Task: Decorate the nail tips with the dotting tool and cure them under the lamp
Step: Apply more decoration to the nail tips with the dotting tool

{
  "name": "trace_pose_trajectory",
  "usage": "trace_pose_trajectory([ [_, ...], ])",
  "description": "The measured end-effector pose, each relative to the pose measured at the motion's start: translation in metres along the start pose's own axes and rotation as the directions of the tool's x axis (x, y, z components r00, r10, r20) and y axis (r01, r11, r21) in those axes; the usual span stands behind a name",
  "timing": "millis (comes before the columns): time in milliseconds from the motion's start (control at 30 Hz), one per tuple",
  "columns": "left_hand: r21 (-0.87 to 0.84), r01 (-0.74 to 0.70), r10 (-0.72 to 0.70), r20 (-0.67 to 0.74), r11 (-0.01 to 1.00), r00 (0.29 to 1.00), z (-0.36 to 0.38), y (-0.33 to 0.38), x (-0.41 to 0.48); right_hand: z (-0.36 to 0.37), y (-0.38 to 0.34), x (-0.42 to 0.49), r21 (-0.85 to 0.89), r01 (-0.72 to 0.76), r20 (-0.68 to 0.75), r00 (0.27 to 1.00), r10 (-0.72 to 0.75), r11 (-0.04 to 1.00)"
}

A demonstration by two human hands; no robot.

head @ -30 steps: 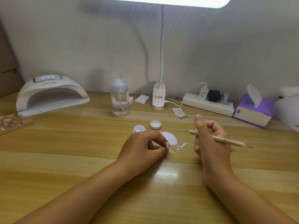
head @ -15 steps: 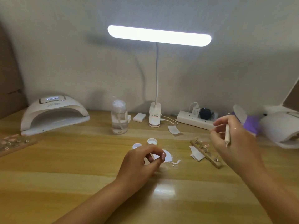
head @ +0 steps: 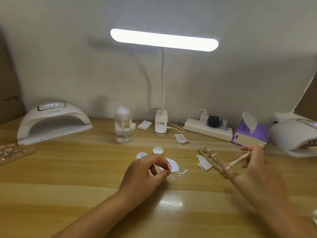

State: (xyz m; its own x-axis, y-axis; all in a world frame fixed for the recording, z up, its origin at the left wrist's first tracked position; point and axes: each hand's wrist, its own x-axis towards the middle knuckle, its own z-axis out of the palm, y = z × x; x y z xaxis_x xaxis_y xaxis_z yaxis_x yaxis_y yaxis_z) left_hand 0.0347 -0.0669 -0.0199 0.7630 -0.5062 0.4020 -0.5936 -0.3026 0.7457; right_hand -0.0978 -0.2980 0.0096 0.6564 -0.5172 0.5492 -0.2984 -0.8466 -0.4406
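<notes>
Status: decorating stage, curing not begun, as far as can be judged.

The right hand (head: 252,169) grips the dotting tool (head: 240,158) in curled fingers, tip pointing toward lower left, over the near end of the wooden holder (head: 210,154) at right of centre. The nail tips (head: 214,154) sit on small stands on that holder. They are too small and blurred to tell whether any carry dots.

The left hand (head: 147,174) rests on the bench (head: 68,177) at centre, fingers curled, thumb and forefinger brought together. Whether anything is pinched cannot be told.

A second holder (head: 10,152) with tips lies at the left edge. The curing lamp (head: 51,122) at upper left has its display lit – nothing is visible in its mouth.

Containers:
- Small pot (head: 141,155), open, pale contents. Its cap (head: 157,150) lies just beside it, inside up.
- Pump bottle (head: 123,124), partly filled with clear liquid.
- Tissue box (head: 248,133), one sheet standing up.

Remaining – dotting, then curing.
</notes>
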Motion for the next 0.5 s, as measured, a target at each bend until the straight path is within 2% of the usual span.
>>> trace_pose_trajectory([
  [33, 0.003, 0.004, -0.004, 0.026, 1.0, 1.0, 0.001, -0.001, 0.0, -0.002, -0.005, -0.002, 0.188, 0.032, -0.068, 0.998, -0.02, 0.982],
  [67, 0.012, 0.005, -0.005, 0.053, 1.0, 0.999, 0.001, -0.001, -0.001, -0.004, -0.014, -0.004, 0.413, 0.02, -0.087, 0.996, 0.017, 0.911],
  [100, 0.027, 0.0, -0.002, 0.076, 1.0, 0.997, 0.001, -0.002, -0.001, -0.003, -0.024, -0.008, 0.592, -0.047, -0.031, 0.996, 0.08, 0.804],
  [133, 0.046, -0.012, 0.008, 0.092, 0.999, 0.996, 0.002, -0.003, -0.001, 0.001, -0.034, -0.011, 0.7, -0.141, 0.076, 0.99, 0.123, 0.7],
  [200, 0.074, -0.04, 0.032, 0.108, 0.996, 0.994, 0.003, -0.004, -0.001, 0.015, -0.052, -0.018, 0.768, -0.282, 0.263, 0.958, 0.119, 0.575],
  [267, 0.095, -0.059, 0.047, 0.118, 0.994, 0.992, 0.003, -0.005, -0.001, 0.028, -0.066, -0.025, 0.792, -0.362, 0.369, 0.925, 0.085, 0.491],
  [367, 0.11, -0.064, 0.047, 0.152, 0.992, 0.987, 0.003, -0.006, -0.001, 0.038, -0.067, -0.029, 0.784, -0.414, 0.452, 0.892, 0.032, 0.463],
  [500, 0.108, -0.064, 0.047, 0.157, 0.992, 0.986, 0.005, -0.007, 0.001, 0.041, -0.066, -0.028, 0.752, -0.49, 0.525, 0.85, 0.049, 0.441],
])
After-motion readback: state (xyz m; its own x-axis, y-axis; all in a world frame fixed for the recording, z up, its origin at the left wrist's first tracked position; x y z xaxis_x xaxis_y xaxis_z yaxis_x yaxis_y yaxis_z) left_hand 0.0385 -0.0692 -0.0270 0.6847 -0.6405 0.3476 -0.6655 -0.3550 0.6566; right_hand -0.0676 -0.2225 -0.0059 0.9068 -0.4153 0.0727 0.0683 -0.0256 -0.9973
